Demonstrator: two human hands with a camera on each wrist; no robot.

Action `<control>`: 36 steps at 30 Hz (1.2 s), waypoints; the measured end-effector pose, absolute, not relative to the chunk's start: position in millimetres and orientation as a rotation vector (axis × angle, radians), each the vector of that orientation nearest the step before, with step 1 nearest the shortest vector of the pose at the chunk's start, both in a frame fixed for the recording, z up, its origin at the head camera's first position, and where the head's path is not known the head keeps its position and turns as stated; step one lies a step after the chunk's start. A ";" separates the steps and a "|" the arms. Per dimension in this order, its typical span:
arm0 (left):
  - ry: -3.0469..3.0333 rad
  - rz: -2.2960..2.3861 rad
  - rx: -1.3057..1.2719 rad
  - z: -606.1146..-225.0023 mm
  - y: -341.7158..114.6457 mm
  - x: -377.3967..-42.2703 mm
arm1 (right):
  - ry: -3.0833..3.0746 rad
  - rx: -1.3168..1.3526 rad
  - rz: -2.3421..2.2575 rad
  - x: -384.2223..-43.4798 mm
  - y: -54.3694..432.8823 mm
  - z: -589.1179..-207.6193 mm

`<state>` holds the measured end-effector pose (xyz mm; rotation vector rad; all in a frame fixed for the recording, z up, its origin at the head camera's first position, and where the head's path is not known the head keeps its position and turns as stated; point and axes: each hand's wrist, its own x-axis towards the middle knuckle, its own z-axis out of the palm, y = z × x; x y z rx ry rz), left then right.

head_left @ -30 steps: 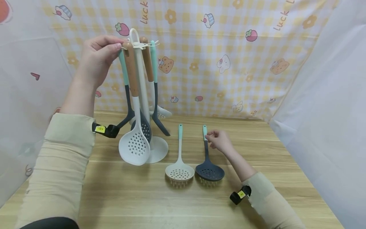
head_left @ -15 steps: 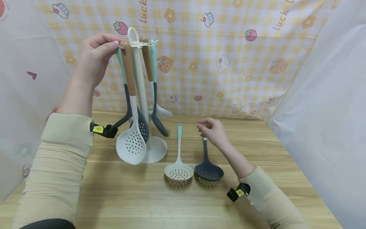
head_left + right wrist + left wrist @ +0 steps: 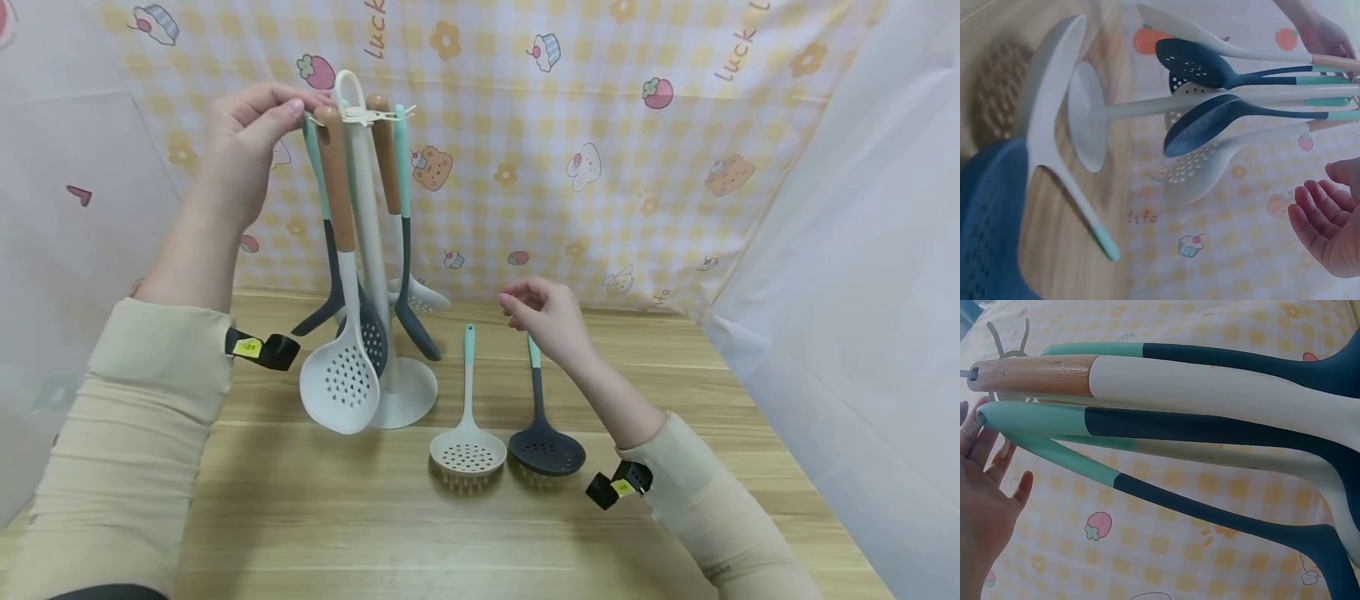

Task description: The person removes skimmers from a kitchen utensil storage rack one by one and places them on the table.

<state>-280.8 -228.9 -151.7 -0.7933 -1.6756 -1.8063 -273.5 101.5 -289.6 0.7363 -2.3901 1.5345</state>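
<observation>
A white utensil stand (image 3: 370, 225) with a round base carries several hanging skimmers. At its top, my left hand (image 3: 243, 154) pinches the mint handle end of a dark skimmer (image 3: 318, 179) on the stand's left side. A white skimmer (image 3: 341, 387) with a wooden handle hangs in front of it. On the table lie a cream skimmer (image 3: 468, 454) and a dark blue skimmer (image 3: 551, 452), both with mint handles pointing away. My right hand (image 3: 551, 321) is raised above the dark one's handle end, fingers loosely curled and holding nothing; its palm (image 3: 1338, 247) shows in the right wrist view.
The wooden table (image 3: 645, 542) bears the stand at back left. Small bristle-like supports (image 3: 465, 483) show under the two lying skimmers' bowls. A checked curtain (image 3: 495, 208) hangs close behind, and white cloth (image 3: 847, 292) bounds the right side.
My right hand has left the dark skimmer's handle, rising and moving slightly left. My left hand has shifted a little left at the stand's top, and the wooden-handled skimmer has swung slightly left.
</observation>
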 end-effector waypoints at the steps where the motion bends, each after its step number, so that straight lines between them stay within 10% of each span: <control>1: -1.687 -1.783 -0.790 -151.7 -228.4 -280.0 | -2.384 0.743 1.532 -273.4 99.8 -287.0; 36: -1.765 -1.366 -0.686 -147.7 -189.9 -251.1 | -2.200 0.847 1.814 -300.7 38.5 -260.6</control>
